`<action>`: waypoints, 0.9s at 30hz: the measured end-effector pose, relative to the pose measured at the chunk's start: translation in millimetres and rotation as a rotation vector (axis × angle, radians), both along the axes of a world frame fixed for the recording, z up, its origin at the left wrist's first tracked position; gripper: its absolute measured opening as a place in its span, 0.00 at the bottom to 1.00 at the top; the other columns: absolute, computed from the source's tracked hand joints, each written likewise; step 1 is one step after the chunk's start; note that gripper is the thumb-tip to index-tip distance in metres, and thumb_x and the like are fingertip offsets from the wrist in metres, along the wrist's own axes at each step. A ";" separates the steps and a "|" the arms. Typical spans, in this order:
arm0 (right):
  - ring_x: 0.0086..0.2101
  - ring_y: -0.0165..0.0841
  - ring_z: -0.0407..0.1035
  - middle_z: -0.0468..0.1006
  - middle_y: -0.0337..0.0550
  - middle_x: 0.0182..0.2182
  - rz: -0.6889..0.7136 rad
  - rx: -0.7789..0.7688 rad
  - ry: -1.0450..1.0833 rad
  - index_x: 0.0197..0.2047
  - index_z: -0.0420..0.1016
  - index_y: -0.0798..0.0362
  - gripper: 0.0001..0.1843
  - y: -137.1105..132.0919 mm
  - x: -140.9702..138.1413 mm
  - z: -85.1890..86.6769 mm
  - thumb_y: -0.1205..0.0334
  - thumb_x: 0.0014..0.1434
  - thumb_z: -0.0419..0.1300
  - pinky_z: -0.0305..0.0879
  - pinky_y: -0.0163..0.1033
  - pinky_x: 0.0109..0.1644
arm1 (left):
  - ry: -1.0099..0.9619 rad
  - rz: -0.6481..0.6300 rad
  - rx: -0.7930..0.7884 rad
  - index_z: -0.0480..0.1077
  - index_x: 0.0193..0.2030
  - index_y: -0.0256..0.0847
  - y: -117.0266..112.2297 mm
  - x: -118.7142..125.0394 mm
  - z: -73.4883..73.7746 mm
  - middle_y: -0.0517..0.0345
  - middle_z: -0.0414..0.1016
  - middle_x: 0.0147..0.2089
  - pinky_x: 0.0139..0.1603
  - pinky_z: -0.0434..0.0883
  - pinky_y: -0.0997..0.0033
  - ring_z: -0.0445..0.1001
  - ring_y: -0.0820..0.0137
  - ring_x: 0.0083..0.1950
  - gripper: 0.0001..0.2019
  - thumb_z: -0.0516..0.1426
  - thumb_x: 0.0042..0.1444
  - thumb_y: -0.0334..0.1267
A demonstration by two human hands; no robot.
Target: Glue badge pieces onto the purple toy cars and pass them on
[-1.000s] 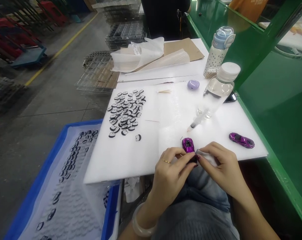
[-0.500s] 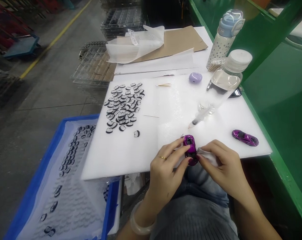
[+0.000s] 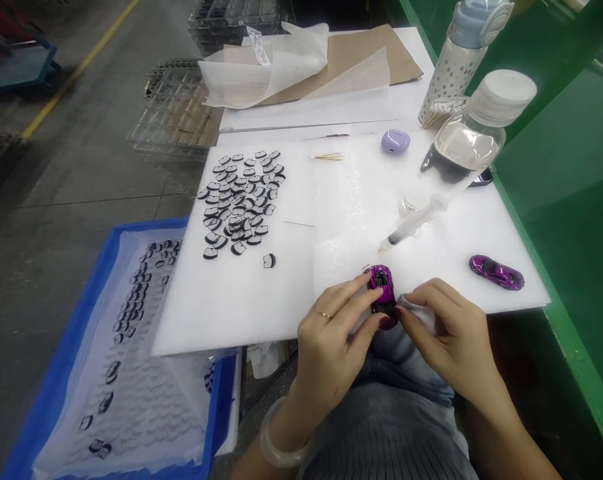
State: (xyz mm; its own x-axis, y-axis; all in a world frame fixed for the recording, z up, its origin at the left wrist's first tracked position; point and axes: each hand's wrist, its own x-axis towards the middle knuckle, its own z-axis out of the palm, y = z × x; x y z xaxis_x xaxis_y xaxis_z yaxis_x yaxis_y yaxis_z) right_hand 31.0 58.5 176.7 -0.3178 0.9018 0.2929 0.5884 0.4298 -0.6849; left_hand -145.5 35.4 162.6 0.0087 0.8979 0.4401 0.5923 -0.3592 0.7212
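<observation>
A small purple toy car (image 3: 387,289) with black details is gripped in my left hand (image 3: 334,333), between thumb and fingers, over the table's near edge. My right hand (image 3: 444,330) pinches a white cloth (image 3: 423,315), its fingertips up against the car's right side. A second purple toy car (image 3: 496,273) lies on the white foam sheet (image 3: 251,303) to the right. Just beyond my hands a syringe (image 3: 415,223) with a dark plug lies on the sheet. To the left is a spread of small clear, black-edged pieces (image 3: 241,203), one (image 3: 269,261) lying apart.
A large clear bottle (image 3: 474,133), a dotted drinking bottle (image 3: 454,70), cotton swabs (image 3: 444,112) and a lilac case (image 3: 395,141) stand at the right. Thin sticks (image 3: 328,157) lie mid-table. Cardboard (image 3: 366,50) is at the back. A blue crate (image 3: 88,320) sits lower left.
The camera view has shifted slightly, so the table items sit a little differently in the picture. My hands keep the same hold on the car and cloth.
</observation>
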 end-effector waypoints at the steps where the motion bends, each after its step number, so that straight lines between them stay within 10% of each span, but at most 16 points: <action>1: 0.24 0.25 0.61 0.69 0.37 0.28 -0.003 0.001 -0.004 0.36 0.70 0.52 0.04 -0.2 -0.5 0.1 0.67 0.64 0.60 0.55 0.33 0.24 | -0.003 0.002 -0.003 0.75 0.51 0.40 0.2 0.1 0.1 0.48 0.78 0.55 0.55 0.78 0.59 0.77 0.62 0.54 0.12 0.61 0.61 0.30; 14: 0.22 0.24 0.61 0.73 0.38 0.30 -0.018 0.264 -0.101 0.39 0.68 0.52 0.06 -5.5 -1.4 -13.6 0.71 0.62 0.61 0.56 0.33 0.25 | 0.023 0.008 0.065 0.75 0.52 0.39 -0.4 0.6 -5.7 0.48 0.79 0.54 0.55 0.78 0.60 0.78 0.62 0.55 0.13 0.61 0.60 0.29; 27: 0.23 0.24 0.60 0.68 0.37 0.28 -0.044 0.042 -0.052 0.36 0.67 0.52 0.05 -4.6 -5.3 -2.4 0.68 0.64 0.59 0.54 0.33 0.25 | 0.004 0.047 -0.014 0.76 0.49 0.40 0.8 3.6 3.4 0.52 0.80 0.52 0.56 0.78 0.61 0.78 0.64 0.54 0.10 0.61 0.61 0.30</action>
